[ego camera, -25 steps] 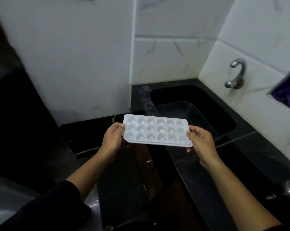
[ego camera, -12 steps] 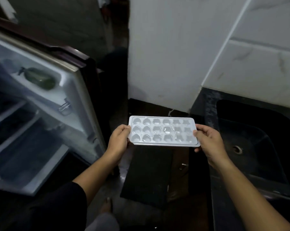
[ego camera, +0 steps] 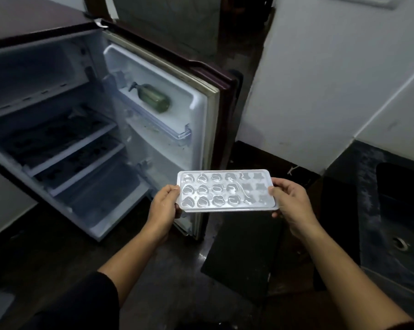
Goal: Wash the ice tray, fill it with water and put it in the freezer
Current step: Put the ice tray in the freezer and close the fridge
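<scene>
head cam: the white ice tray point(ego camera: 227, 191) is up in the air just below centre frame, in front of the open fridge door point(ego camera: 196, 120), cavities facing up and shiny. its long axis runs 9 to 3 o'clock, pretty much level. left hand point(ego camera: 164, 206) pinches the 9 o'clock short end, thumb on the rim, fingers curled under. right hand point(ego camera: 290, 203) grips the 3 o'clock end the same way. the fridge point(ego camera: 58, 129) sits at 10 o'clock, with a green pump bottle point(ego camera: 154, 97) lying in the door shelf, label not readable. dark sink point(ego camera: 401, 210) at 3 o'clock, set in the black tabletop point(ego camera: 358, 186).
</scene>
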A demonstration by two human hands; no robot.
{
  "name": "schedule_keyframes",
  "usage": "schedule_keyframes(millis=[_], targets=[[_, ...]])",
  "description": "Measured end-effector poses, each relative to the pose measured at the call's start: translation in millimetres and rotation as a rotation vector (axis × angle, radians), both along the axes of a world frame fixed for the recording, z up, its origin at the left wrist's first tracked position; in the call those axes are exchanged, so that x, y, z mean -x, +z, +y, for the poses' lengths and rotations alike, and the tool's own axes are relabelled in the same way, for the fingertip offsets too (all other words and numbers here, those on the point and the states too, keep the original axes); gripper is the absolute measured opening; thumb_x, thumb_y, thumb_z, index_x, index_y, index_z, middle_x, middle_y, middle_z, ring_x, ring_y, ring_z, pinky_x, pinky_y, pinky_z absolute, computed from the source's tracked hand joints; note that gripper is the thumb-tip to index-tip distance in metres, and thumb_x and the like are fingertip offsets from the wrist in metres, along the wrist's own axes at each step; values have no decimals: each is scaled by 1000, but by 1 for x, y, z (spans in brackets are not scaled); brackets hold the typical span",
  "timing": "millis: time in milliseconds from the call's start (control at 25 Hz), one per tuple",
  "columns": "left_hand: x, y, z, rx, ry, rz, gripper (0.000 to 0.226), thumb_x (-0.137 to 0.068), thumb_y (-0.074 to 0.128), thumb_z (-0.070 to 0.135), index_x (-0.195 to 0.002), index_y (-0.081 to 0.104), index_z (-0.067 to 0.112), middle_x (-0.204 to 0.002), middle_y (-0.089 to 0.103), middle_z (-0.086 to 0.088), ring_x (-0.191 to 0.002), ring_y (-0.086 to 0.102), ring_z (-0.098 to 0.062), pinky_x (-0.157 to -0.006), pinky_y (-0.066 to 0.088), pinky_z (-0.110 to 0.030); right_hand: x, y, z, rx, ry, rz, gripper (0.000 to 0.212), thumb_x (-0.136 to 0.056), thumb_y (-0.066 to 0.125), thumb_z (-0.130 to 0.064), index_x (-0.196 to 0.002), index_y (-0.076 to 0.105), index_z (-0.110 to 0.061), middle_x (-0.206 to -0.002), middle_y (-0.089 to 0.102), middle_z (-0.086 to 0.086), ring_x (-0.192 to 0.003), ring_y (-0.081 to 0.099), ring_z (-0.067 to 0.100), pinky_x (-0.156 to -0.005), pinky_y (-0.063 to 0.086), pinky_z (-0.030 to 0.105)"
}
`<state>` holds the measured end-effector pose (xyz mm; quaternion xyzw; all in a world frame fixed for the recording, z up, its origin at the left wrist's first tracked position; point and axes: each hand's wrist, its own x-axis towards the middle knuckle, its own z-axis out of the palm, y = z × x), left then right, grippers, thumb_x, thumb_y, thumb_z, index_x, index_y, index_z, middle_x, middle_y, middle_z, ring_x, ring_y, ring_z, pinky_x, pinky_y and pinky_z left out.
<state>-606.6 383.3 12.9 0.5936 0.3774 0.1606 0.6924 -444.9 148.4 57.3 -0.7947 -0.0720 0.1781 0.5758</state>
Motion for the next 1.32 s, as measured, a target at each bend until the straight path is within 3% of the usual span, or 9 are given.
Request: schedule_keyframes(millis=[240,400,600,840,1040,1160,1320], targets=[[84,19,90,-52,108,11,26,-109,48,16,-87,61,13,-48,55,13,-48,47,-4,-53,41,-25,61,2,112,-23,117,4,25,-102,56,-4,-124,69,-9,-100,75,21,-59,60,17,-39,44,23],[133,29,158,-66,226,28,27,-109,50,19,-86,63,16,-49,53,12,-54,47,-11,-53,43,-26,91,5,197,-40,192,12,23,-100,56,-4,-114,72,-12,-86,76,7,-51,57,12,-38,40,24],[167,49,232,-98,371,19,29,-110,49,19,-85,63,16,-46,49,14,-53,44,-11,-56,41,-29,106,18,300,-58,311,-2,23,-100,54,-7,-109,73,-16,-77,70,6,-50,51,14,-41,37,24],[164,51,311,-129,503,2,28,-110,50,22,-88,65,12,-54,49,5,-57,45,-15,-57,41,-32,86,32,416,-47,408,-42,25,-99,50,-3,-102,72,-12,-79,69,7,-52,52,12,-40,36,22],[135,34,371,-114,584,4,29,-111,48,24,-91,63,9,-45,47,12,-50,44,-12,-57,40,-31,43,16,509,10,486,-117,28,-97,49,-5,-94,74,-17,-77,69,1,-57,54,12,-46,38,23],[109,22,409,-99,667,-11,28,-111,48,26,-92,64,12,-51,53,10,-57,50,-15,-59,44,-33,15,5,565,35,505,-154,27,-96,50,-6,-92,74,-19,-76,68,0,-61,55,16,-46,38,25],[76,10,456,-68,778,-86,24,-112,45,26,-103,63,13,-69,56,-2,-60,51,-17,-54,46,-31,-16,-6,638,-5,542,-208,28,-95,52,-8,-89,75,-22,-84,74,-3,-75,65,18,-64,52,33]])
